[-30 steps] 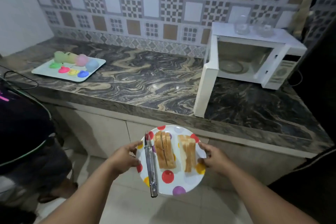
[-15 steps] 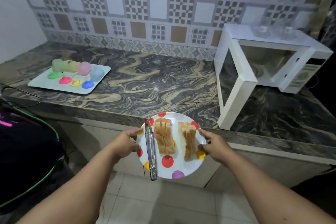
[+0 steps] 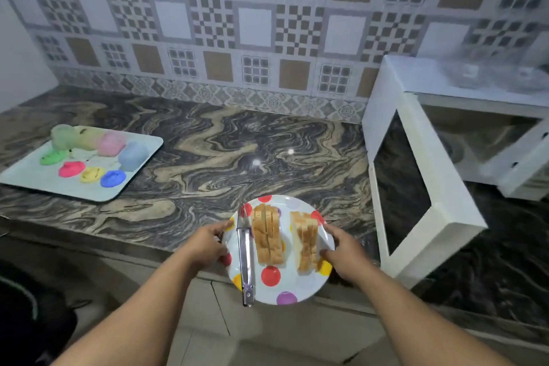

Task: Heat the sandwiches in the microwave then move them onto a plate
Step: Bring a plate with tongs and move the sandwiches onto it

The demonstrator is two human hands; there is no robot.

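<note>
Broadly, a dark marbled counter (image 3: 225, 154) runs below a patterned tile wall (image 3: 255, 18); at its right end stands a white microwave (image 3: 457, 134) with its door (image 3: 413, 187) swung open toward the counter edge; blurred clear glassware (image 3: 493, 74) sits on top of it. Far to the left lies a pale tray (image 3: 38, 181) carrying coloured cups and lids (image 3: 89, 154). Near the front edge, partly over the counter and partly past it, is a white plate (image 3: 294, 288) with coloured dots, held at both sides; the left hand (image 3: 208, 244) grips its left rim with curled fingers, and the right hand (image 3: 344, 252) grips the right rim likewise. On the plate lie two sandwiches (image 3: 285, 238), side by side and slightly apart; metal tongs (image 3: 246, 255) lie just left of them, their handle end jutting past the near rim.
</note>
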